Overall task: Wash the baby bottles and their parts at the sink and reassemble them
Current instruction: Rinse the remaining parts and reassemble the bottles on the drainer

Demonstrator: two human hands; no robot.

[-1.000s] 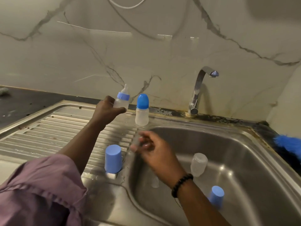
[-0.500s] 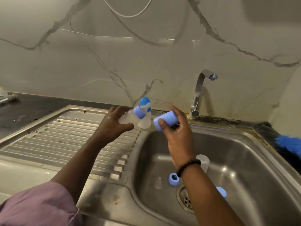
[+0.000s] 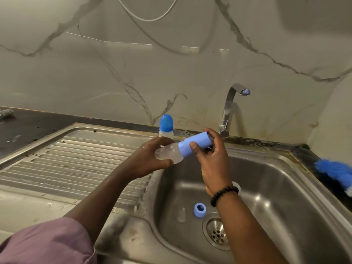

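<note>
Above the steel sink, the left hand grips a clear, rounded bottle lying sideways. The right hand pinches its smooth blue cylindrical cap between thumb and curled fingers.

Clear bottle in basin mostly hidden behind right wrist.

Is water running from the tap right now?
No. The faucet spout shows no stream, and the sink basin below it holds only loose bottle parts.

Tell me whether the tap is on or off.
Off. No water falls from the tap spout, and the sink below it shows no stream or splash.
</note>
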